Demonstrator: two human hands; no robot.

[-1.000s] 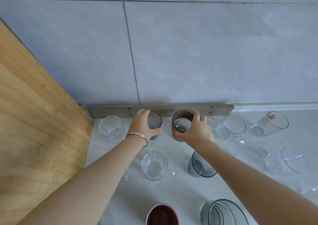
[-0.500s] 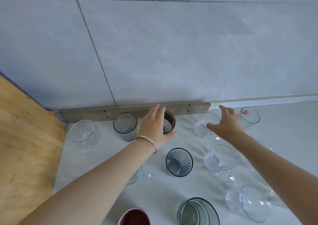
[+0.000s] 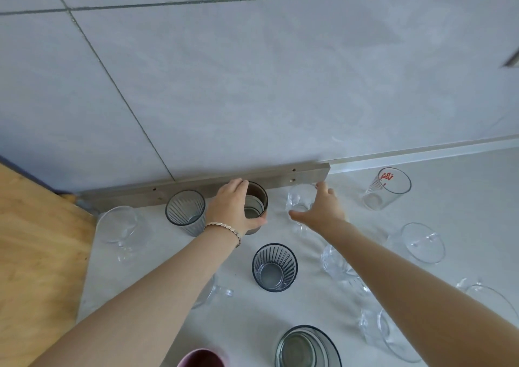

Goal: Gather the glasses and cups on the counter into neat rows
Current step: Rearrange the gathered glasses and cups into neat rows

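My left hand [image 3: 233, 208] is wrapped around a brown-tinted glass [image 3: 257, 202] that stands by the metal strip at the wall. To its left stand a grey ribbed glass [image 3: 186, 212] and a clear cup [image 3: 118, 226]. My right hand [image 3: 320, 212] curls around a clear glass cup [image 3: 299, 201] just right of the brown glass; thumb and fingers touch its sides. A second grey ribbed glass [image 3: 274, 267] stands in the middle of the counter. A clear glass with red print [image 3: 387, 188] stands at the back right.
Several clear cups lie scattered at the right, among them one cup [image 3: 422, 243] and another [image 3: 393, 335]. A grey glass [image 3: 307, 347] and a dark red cup [image 3: 202, 358] sit at the near edge. A wooden panel [image 3: 36, 254] bounds the pale counter [image 3: 168, 257] on the left.
My left hand left the ribbed glass and took the brown glass. My right hand let go of the brown glass, reached right and closed on the clear cup.
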